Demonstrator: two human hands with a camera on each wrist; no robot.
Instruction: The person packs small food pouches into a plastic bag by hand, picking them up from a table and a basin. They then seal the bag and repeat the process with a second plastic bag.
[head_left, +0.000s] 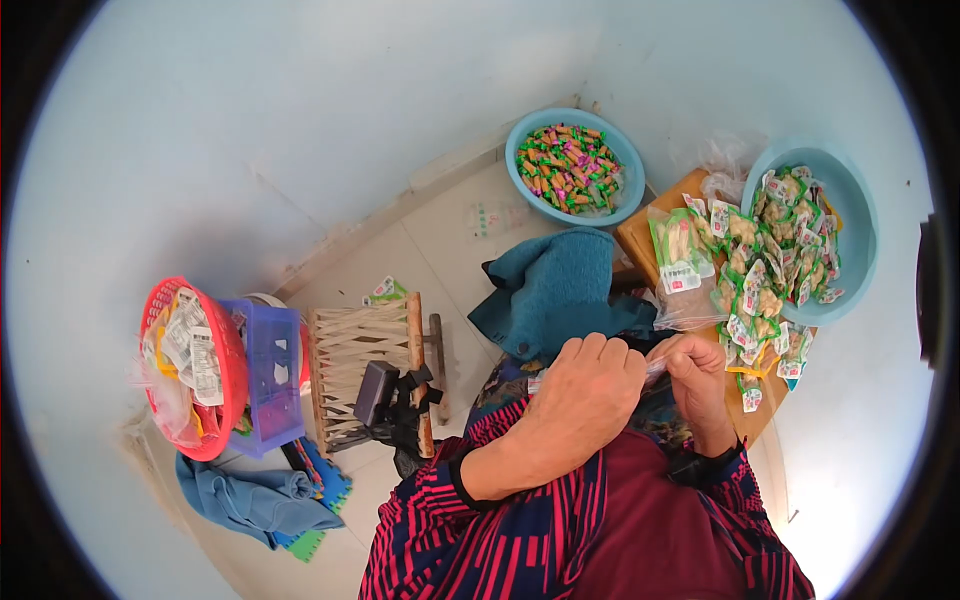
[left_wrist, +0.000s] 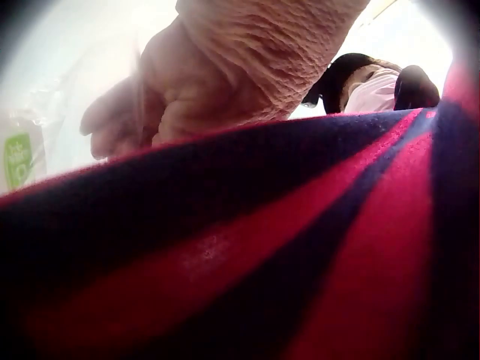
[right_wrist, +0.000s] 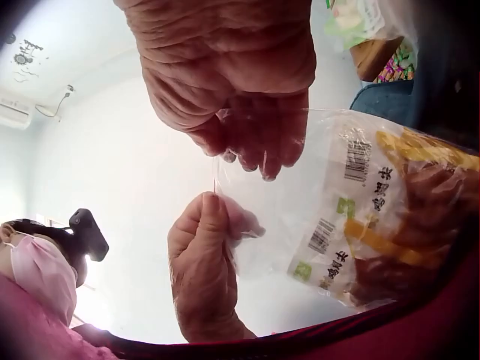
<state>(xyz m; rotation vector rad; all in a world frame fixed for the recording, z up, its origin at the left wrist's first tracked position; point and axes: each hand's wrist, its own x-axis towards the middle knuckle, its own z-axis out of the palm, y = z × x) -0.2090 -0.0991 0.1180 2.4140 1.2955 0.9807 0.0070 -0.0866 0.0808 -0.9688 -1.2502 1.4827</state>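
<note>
In the head view, my left hand is over my lap, its knuckles up and its thumb hidden. Right beside it my right hand pinches clear film between thumb and fingers. The right wrist view shows both hands at the mouth of a clear plastic bag. Thumb and fingers of the left one pinch its lower edge. Inside are brown food pieces with yellow bands, and labels with barcodes and dark print show. In the left wrist view a striped sleeve covers the lower part, hiding some fingers.
On my right, packets spread across a wooden table and a blue basin. Another basin holds small wrapped sticks. Teal cloth lies ahead. Leftward are a woven stool, a purple crate and a red basket.
</note>
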